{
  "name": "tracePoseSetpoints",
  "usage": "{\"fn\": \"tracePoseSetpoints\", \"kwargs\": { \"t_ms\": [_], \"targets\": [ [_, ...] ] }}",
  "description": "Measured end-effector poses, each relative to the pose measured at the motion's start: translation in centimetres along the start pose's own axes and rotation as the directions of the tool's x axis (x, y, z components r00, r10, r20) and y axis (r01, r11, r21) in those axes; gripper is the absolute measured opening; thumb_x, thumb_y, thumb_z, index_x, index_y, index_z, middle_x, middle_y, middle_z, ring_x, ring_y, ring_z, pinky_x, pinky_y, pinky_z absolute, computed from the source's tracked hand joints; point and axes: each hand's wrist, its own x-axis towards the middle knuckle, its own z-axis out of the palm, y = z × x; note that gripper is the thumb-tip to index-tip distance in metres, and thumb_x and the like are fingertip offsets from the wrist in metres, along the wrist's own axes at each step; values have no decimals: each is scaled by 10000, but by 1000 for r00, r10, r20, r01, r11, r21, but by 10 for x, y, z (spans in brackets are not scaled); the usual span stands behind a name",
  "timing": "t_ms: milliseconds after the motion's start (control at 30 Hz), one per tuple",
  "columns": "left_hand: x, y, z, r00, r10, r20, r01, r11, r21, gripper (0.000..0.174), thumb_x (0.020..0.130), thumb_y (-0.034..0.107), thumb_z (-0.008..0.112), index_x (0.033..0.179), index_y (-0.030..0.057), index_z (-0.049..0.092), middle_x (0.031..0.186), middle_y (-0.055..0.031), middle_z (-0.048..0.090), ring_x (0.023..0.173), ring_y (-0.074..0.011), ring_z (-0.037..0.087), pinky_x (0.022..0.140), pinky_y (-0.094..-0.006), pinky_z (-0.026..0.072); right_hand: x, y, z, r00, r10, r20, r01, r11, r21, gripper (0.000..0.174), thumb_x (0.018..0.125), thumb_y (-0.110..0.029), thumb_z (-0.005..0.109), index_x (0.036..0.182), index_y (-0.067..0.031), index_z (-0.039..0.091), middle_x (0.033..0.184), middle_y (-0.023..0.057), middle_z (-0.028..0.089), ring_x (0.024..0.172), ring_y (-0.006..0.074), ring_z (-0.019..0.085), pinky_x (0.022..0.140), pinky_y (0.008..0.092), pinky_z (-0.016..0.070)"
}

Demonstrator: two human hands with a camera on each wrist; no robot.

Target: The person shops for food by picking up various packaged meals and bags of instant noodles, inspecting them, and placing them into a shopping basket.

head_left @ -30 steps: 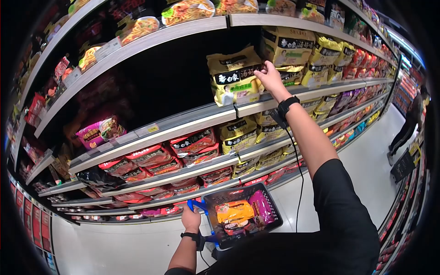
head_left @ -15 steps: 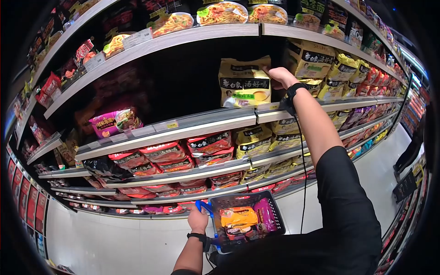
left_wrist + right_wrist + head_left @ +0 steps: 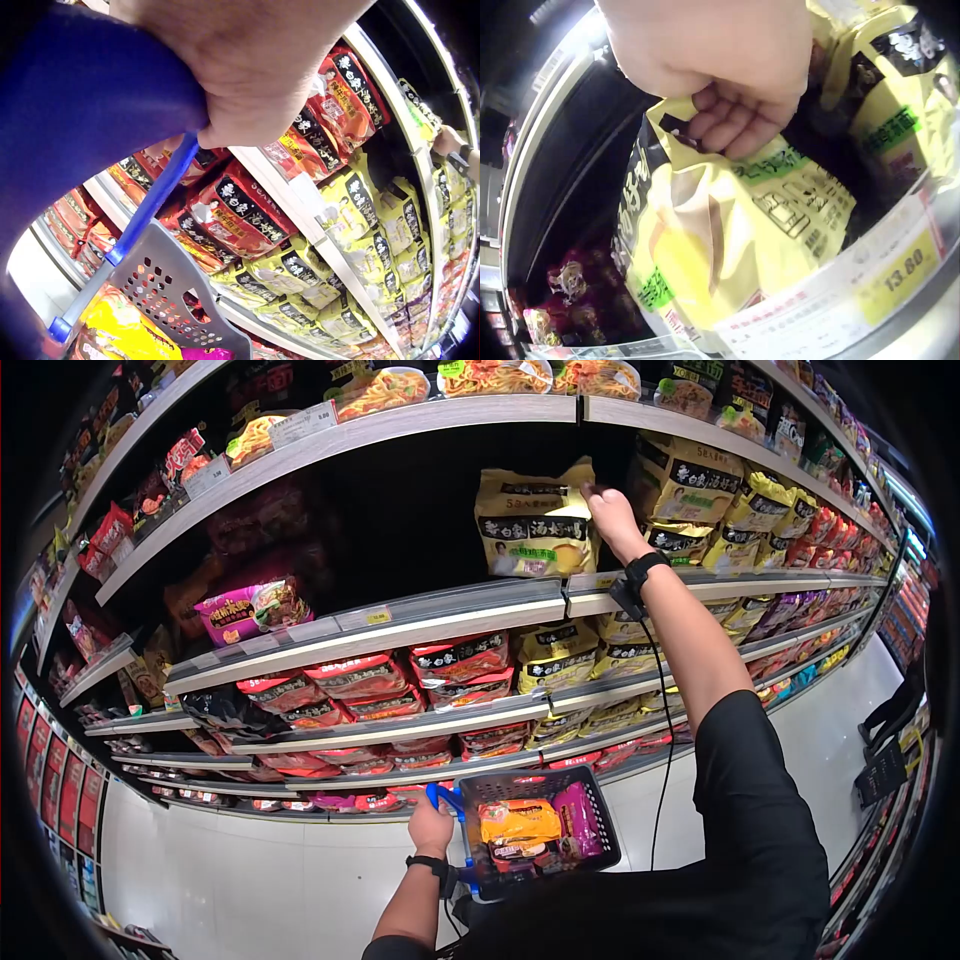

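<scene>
On the middle shelf stands a yellow multipack of instant noodles with a black band, tilted a little. My right hand grips its upper right edge. In the right wrist view the fingers curl over the yellow wrapper, just behind the price strip. Low in the head view, my left hand holds the blue handle of a dark perforated basket. Inside lie an orange noodle pack, a purple pack and darker packs, partly hidden.
More yellow packs stand right of the gripped one. A pink-purple pack lies on the same shelf to the left. Red packs fill the shelf below. Above runs a shelf edge. A person stands at far right.
My right fingers have gone from touching the yellow pack's right edge to gripping it. The pack has shifted and tilted slightly. The left hand keeps its hold on the basket handle.
</scene>
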Motion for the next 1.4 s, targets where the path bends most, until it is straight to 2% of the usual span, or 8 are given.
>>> {"fn": "tracePoseSetpoints", "kwargs": {
  "t_ms": [233, 333, 400, 567, 633, 733, 800, 1400],
  "targets": [
    [6, -10, 11, 997, 70, -30, -69, 997, 33, 427, 896, 231, 617, 1243, 29, 470, 973, -230, 682, 874, -442, 662, 781, -533, 509, -35, -62, -12, 871, -445, -207, 461, 887, 37, 343, 975, -296, 575, 806, 3, 581, 751, 234, 559, 680, 416, 509, 633, 416, 450],
    [13, -22, 26, 995, 87, -49, -87, 996, 12, 648, 913, 265, 597, 1419, -8, 298, 926, -300, 667, 830, -497, 641, 727, -586, 496, -51, -66, -28, 870, -404, -283, 467, 859, 208, 331, 1003, -242, 573, 766, -18, 515, 693, -24, 430, 673, 98, 383, 611, 273, 375],
    [12, -15, 21, 998, 43, -37, -42, 999, 22, 571, 921, 275, 593, 1369, 16, 350, 928, -291, 670, 838, -494, 642, 720, -594, 494, -52, -48, -49, 635, -709, -306, 697, 697, -170, 213, 963, -205, 611, 873, -13, 586, 741, 27, 538, 696, 140, 490, 661, 321, 434],
    [14, -13, 22, 998, 46, -41, -45, 998, 36, 315, 909, 253, 605, 1125, 50, 499, 913, -269, 676, 860, -479, 645, 736, -571, 503, -164, -86, -86, 944, -287, -163, 327, 751, 573, 211, 1004, -197, 581, 1049, -5, 656, 929, 31, 682, 791, 88, 628, 713, 224, 492],
    [12, -10, 18, 999, 35, -6, -35, 999, 37, 301, 896, 233, 615, 1122, 57, 525, 921, -247, 685, 869, -460, 653, 752, -542, 514, -187, -41, -115, 569, -812, 128, 744, 442, -501, 234, 875, -128, 644, 1064, 9, 626, 926, 115, 664, 844, 252, 635, 769, 369, 498],
    [15, -6, 19, 1000, 20, -13, -20, 1000, 20, 331, 887, 220, 619, 1168, 70, 529, 934, -221, 694, 878, -442, 660, 761, -527, 517, -270, 2, -95, 815, -495, 301, 574, 763, -299, 277, 957, -80, 525, 1198, -20, 647, 1137, 166, 670, 1039, 298, 646, 928, 381, 485],
    [13, -9, 21, 1000, 22, -3, -22, 999, 39, 365, 884, 223, 621, 1199, 66, 523, 934, -226, 693, 881, -443, 661, 765, -530, 517, -333, 7, -64, 945, 0, 328, 27, 997, -77, 340, 961, -283, 590, 798, 7, 661, 723, 148, 634, 685, 295, 613, 649, 388, 472],
    [15, -5, 24, 999, 33, -16, -31, 993, 113, 425, 892, 226, 608, 1272, 64, 510, 991, -230, 690, 915, -440, 657, 800, -513, 518, -620, 215, 36, 490, 101, 866, 22, 991, -128, 158, 937, -145, 527, 961, -32, 634, 915, 169, 676, 859, 366, 661, 771, 484, 521]
  ]
}}
